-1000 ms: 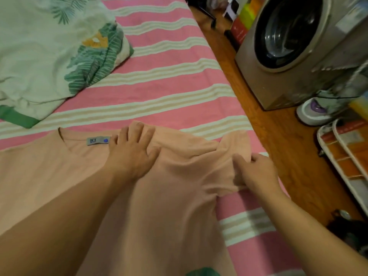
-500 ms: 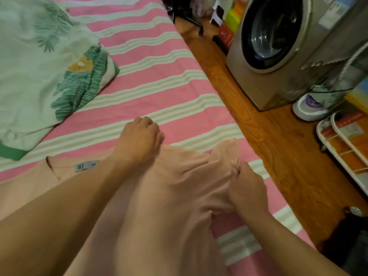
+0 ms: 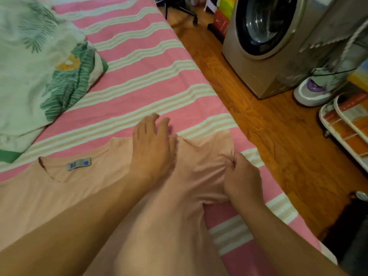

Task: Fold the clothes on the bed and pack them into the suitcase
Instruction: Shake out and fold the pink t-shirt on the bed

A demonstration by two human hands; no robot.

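Note:
A peach T-shirt (image 3: 83, 188) with a grey neck label lies flat on the pink striped bed (image 3: 139, 76). My left hand (image 3: 153, 148) lies flat on the shirt's shoulder, fingers straight and reaching over its top edge. My right hand (image 3: 242, 180) pinches a bunch of the right sleeve's cloth near the armpit, and the fabric wrinkles around the fingers. No suitcase shows in this view.
A leaf-print quilt (image 3: 39, 62) lies at the bed's far left. Wooden floor (image 3: 268, 146) runs along the bed's right edge, with a washing machine (image 3: 264, 36), a small white and purple appliance (image 3: 312, 92) and a white rack (image 3: 346, 126) on it.
My left hand has uncurled and now lies flat with straight fingers on the shoulder. My right hand keeps its pinch on the sleeve, which has bunched more.

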